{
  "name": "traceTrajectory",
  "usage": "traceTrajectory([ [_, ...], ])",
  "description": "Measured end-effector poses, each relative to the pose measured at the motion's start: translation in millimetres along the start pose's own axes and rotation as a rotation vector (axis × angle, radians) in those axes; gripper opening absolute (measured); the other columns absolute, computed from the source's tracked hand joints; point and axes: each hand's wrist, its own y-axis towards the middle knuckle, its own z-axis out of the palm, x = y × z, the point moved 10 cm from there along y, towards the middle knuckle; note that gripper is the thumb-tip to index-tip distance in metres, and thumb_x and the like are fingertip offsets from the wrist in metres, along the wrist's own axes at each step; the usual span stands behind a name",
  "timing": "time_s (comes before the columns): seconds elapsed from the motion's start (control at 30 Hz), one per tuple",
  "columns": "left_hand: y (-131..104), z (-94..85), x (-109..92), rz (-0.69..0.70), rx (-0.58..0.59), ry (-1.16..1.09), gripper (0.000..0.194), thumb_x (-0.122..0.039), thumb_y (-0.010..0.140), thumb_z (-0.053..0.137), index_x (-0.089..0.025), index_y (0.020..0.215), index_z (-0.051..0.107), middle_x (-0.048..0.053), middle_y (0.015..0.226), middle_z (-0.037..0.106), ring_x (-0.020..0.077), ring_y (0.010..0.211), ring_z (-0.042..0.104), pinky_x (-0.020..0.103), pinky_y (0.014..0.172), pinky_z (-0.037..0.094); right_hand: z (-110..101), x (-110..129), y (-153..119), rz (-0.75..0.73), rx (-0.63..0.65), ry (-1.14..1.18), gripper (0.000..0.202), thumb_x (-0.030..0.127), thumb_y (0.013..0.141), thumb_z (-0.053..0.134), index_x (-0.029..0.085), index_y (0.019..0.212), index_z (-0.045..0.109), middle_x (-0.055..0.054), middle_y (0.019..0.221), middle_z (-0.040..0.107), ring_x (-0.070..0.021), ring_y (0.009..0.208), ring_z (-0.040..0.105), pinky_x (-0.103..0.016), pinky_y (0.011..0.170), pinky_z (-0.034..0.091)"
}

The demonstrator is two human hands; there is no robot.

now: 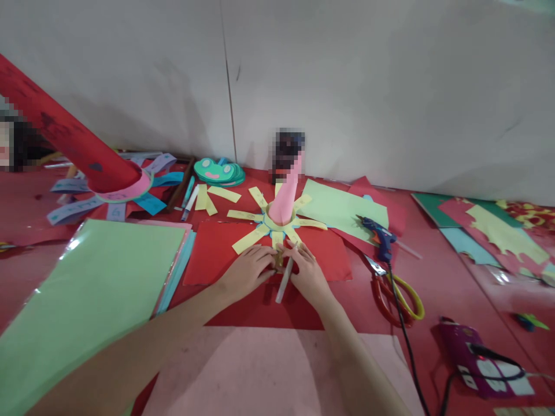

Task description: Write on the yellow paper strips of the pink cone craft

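A pink paper cone (286, 196) stands upright in a yellow paper ring (274, 222), with yellow paper strips (251, 238) spread around it like petals. It rests on a red sheet (208, 254). At its near side my left hand (254, 266) has its fingers bent in, pinching around something small and yellowish-brown that I cannot make out. Close beside it my right hand (307, 268) is closed on a whitish, translucent glue stick (285, 283) that slants down towards me. The fingertips of both hands almost meet at the front strips.
A glue gun (381, 237) with a black cord and scissors (396, 294) lie right. Behind the cord sits a purple power strip (470, 352). Green paper sheets (99, 283) lie left, beneath a red paper tube (73, 133). Green frog cutouts (219, 172) lie near the wall.
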Motion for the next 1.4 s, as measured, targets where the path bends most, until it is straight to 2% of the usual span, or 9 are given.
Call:
traceTrajectory([
  [0.27, -1.3, -5.2, -0.7, -0.011, -0.014, -0.088, 0.012, -0.017, 0.086, 0.058, -0.021, 0.097, 0.057, 0.006, 0.119, 0.058, 0.0229, 0.116, 0.052, 0.045, 0.103, 0.041, -2.4, 1.2, 0.0, 0.007, 0.005, 0.057, 0.031, 0.012, 0.083, 0.056, 0.025, 0.11, 0.06, -0.005, 0.121, 0.067, -0.0257, 0.129, 0.05, -0.054, 0.111, 0.035],
  [0.37, -5.2, -11.1, -3.6, 0.029, -0.075, -0.073, 0.026, -0.015, 0.084, 0.054, -0.02, 0.11, 0.053, 0.008, 0.126, 0.054, 0.0237, 0.123, 0.047, 0.048, 0.109, 0.035, -14.3, 3.4, -1.0, 0.018, -0.15, 0.13, 0.016, 0.019, 0.092, 0.048, 0.024, 0.104, 0.058, -0.005, 0.114, 0.071, -0.0221, 0.121, 0.057, -0.052, 0.111, 0.035],
  [0.53, -9.1, -14.4, -5.0, 0.031, -0.113, -0.021, 0.048, -0.011, 0.083, 0.046, -0.02, 0.13, 0.043, 0.01, 0.131, 0.053, 0.0233, 0.126, 0.046, 0.044, 0.106, 0.041, -34.1, -1.1, -8.1, 0.097, -0.388, 0.154, 0.017, 0.024, 0.096, 0.04, 0.025, 0.105, 0.055, -0.005, 0.112, 0.071, -0.0204, 0.116, 0.06, -0.05, 0.109, 0.038],
  [0.73, -6.3, 10.7, -6.8, 0.076, 0.025, 0.215, 0.058, -0.032, 0.092, 0.049, -0.014, 0.144, 0.031, 0.012, 0.152, 0.032, 0.0269, 0.142, 0.026, 0.046, 0.115, 0.023, -31.8, -9.9, -8.2, 0.12, -0.389, 0.104, 0.019, 0.025, 0.096, 0.041, 0.023, 0.11, 0.055, -0.009, 0.118, 0.067, -0.0226, 0.121, 0.056, -0.052, 0.108, 0.038],
  [0.87, -6.1, 19.8, -2.6, 0.066, 0.051, 0.278, 0.061, -0.047, 0.094, 0.045, -0.014, 0.144, 0.032, 0.012, 0.151, 0.035, 0.0255, 0.142, 0.025, 0.044, 0.117, 0.016, -23.7, -13.1, -4.9, 0.134, -0.323, 0.055, 0.024, 0.026, 0.096, 0.042, 0.022, 0.116, 0.055, -0.011, 0.117, 0.067, -0.0237, 0.118, 0.059, -0.053, 0.108, 0.038],
  [1.03, -4.9, 17.1, 2.2, 0.023, 0.036, 0.271, 0.065, -0.049, 0.092, 0.047, -0.011, 0.143, 0.033, 0.014, 0.151, 0.035, 0.026, 0.141, 0.028, 0.042, 0.116, 0.02, -26.8, -2.4, -3.0, 0.083, -0.304, -0.008, 0.03, 0.024, 0.098, 0.038, 0.023, 0.123, 0.053, -0.01, 0.122, 0.065, -0.0229, 0.124, 0.054, -0.055, 0.111, 0.033],
  [1.17, -3.2, 17.4, 3.9, 0.006, 0.042, 0.254, 0.067, -0.049, 0.091, 0.047, -0.01, 0.144, 0.032, 0.016, 0.147, 0.039, 0.0273, 0.14, 0.029, 0.045, 0.116, 0.019, -15.9, 11.3, 0.9, -0.014, -0.163, 0.022, 0.036, 0.019, 0.097, 0.035, 0.025, 0.129, 0.05, -0.008, 0.127, 0.063, -0.0212, 0.132, 0.047, -0.051, 0.113, 0.033],
  [1.27, -2.3, 15.3, 4.1, -0.009, 0.034, 0.225, 0.061, -0.044, 0.091, 0.048, -0.011, 0.141, 0.035, 0.015, 0.144, 0.044, 0.0262, 0.139, 0.032, 0.045, 0.116, 0.02, -6.7, 11.3, 2.5, -0.012, -0.08, 0.046, 0.035, 0.018, 0.097, 0.033, 0.024, 0.127, 0.051, -0.008, 0.123, 0.065, -0.0207, 0.127, 0.052, -0.047, 0.111, 0.036],
  [1.4, -2.1, 5.7, 2.6, -0.019, -0.023, 0.161, 0.052, -0.036, 0.091, 0.05, -0.016, 0.137, 0.039, 0.012, 0.139, 0.05, 0.0245, 0.135, 0.039, 0.046, 0.114, 0.027, -8.4, 7.6, 3.9, 0.011, -0.106, 0.066, 0.033, 0.018, 0.097, 0.035, 0.025, 0.123, 0.053, -0.008, 0.12, 0.067, -0.0205, 0.122, 0.057, -0.044, 0.109, 0.039],
])
